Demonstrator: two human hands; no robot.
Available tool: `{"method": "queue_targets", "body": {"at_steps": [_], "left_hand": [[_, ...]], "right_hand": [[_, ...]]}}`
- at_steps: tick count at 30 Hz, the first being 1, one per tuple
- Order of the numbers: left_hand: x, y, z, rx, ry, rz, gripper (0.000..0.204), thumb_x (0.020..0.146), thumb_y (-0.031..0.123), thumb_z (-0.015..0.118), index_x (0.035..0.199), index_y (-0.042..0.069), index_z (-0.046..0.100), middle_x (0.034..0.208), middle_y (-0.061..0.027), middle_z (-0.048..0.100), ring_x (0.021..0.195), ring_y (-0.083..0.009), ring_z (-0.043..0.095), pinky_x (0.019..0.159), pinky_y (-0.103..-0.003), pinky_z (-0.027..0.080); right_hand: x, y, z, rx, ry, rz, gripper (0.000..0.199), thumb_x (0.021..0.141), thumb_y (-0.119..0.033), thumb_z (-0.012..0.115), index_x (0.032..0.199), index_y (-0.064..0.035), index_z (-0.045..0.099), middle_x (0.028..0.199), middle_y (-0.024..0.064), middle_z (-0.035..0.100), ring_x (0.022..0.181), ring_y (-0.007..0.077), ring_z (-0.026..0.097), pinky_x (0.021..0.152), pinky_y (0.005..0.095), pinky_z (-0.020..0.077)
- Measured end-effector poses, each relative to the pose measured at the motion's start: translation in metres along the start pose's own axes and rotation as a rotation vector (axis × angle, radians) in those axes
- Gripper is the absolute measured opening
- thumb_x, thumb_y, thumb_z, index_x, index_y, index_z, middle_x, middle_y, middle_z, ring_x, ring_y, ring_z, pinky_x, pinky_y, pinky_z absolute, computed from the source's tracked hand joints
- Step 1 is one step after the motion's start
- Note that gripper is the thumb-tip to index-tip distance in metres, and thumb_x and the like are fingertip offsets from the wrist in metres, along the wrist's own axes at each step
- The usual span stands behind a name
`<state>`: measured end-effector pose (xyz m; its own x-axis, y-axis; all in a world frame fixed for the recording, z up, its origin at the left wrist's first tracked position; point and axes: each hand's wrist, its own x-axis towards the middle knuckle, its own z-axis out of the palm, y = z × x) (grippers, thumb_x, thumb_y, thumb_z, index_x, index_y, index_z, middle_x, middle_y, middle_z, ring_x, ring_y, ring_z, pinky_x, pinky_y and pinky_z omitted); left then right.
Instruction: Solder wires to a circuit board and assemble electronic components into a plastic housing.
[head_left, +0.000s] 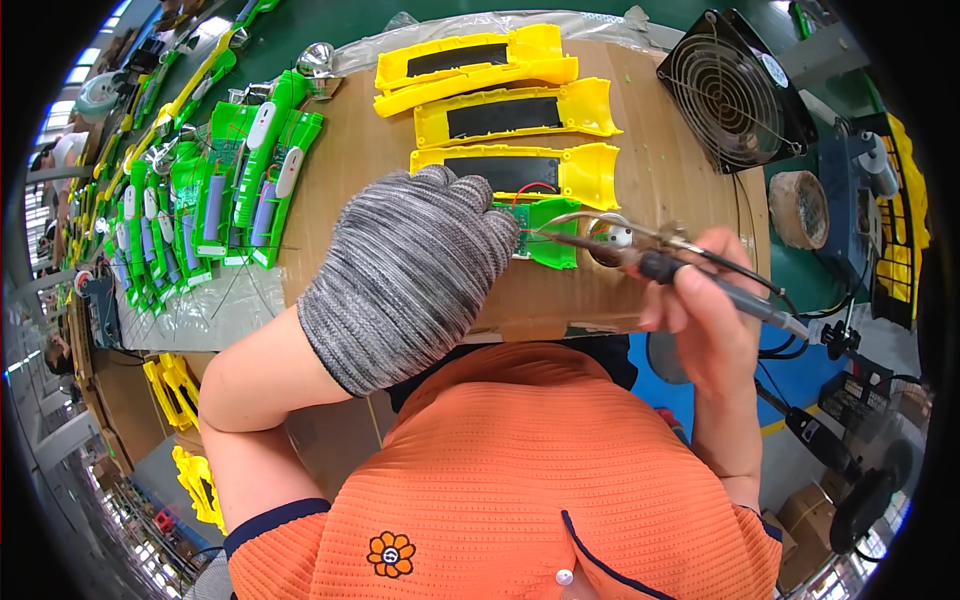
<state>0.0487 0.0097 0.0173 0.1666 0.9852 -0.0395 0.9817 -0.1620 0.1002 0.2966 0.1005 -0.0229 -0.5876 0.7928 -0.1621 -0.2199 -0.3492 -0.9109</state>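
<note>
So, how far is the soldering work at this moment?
Already done, it seems: a row of green units with boards and cells fitted lies at the left. In hand: the gloved left hand holds a green part, and the right hand brings a soldering iron to it. Left: three yellow shells lie behind, still empty.

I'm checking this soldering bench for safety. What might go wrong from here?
1. The soldering iron in the bare right hand works close to the gloved left hand on the green housing; a slip might burn the glove.
2. Its tip sits near thin wires, which might get scorched.
3. The iron's cord trails off the bench edge and might snag.
</note>
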Motion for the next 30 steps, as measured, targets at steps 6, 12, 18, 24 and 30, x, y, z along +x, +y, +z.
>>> {"method": "queue_targets", "body": {"at_steps": [6, 12, 18, 24, 30], "left_hand": [[-0.002, 0.0, 0.001, 0.014, 0.028, 0.026, 0.013, 0.083, 0.016, 0.066, 0.092, 0.009, 0.07, 0.091, -0.0098, 0.065, 0.09, -0.0286, 0.063, 0.081, -0.041, 0.051], [0.012, -0.021, -0.02, 0.073, 0.219, -0.029, 0.022, 0.08, 0.017, 0.072, 0.1, 0.007, 0.067, 0.095, -0.0095, 0.064, 0.09, -0.0289, 0.062, 0.082, -0.041, 0.048], [0.021, -0.041, 0.01, 0.143, 0.082, 0.041, 0.046, 0.081, 0.015, 0.068, 0.125, 0.005, 0.06, 0.115, -0.0143, 0.061, 0.103, -0.032, 0.06, 0.09, -0.041, 0.049], [-0.006, -0.023, -0.018, 0.156, 0.074, 0.118, 0.046, 0.08, 0.027, 0.07, 0.121, 0.006, 0.061, 0.115, -0.0136, 0.062, 0.106, -0.027, 0.058, 0.091, -0.039, 0.046], [-0.038, -0.029, 0.026, -0.274, 0.1, 0.12, 0.055, 0.076, 0.009, 0.076, 0.127, 0.011, 0.056, 0.124, -0.019, 0.056, 0.105, -0.036, 0.058, 0.091, -0.045, 0.048]], "right_hand": [[0.021, 0.008, -0.025, 0.033, 0.049, -0.182, 0.009, 0.097, -0.008, 0.054, 0.095, -0.0037, 0.047, 0.065, 0.0048, 0.05, 0.066, 0.0184, 0.058, 0.097, 0.0453, 0.0494], [0.023, 0.019, -0.035, 0.163, 0.073, -0.226, 0.006, 0.097, -0.009, 0.054, 0.099, -0.0052, 0.049, 0.065, 0.004, 0.049, 0.065, 0.0185, 0.057, 0.099, 0.0478, 0.049], [0.025, 0.02, -0.032, 0.212, 0.074, -0.236, 0.007, 0.097, -0.011, 0.054, 0.097, -0.0062, 0.049, 0.064, 0.003, 0.046, 0.064, 0.0176, 0.055, 0.098, 0.0472, 0.0493], [0.022, 0.02, -0.038, 0.208, 0.098, -0.277, 0.007, 0.096, -0.011, 0.055, 0.096, -0.0073, 0.048, 0.063, 0.0019, 0.045, 0.063, 0.0167, 0.054, 0.095, 0.0452, 0.0493], [0.021, 0.022, -0.036, 0.266, 0.112, -0.268, 0.008, 0.097, -0.012, 0.055, 0.095, -0.0081, 0.048, 0.064, -0.0003, 0.043, 0.063, 0.0154, 0.052, 0.095, 0.0427, 0.0477]]}}
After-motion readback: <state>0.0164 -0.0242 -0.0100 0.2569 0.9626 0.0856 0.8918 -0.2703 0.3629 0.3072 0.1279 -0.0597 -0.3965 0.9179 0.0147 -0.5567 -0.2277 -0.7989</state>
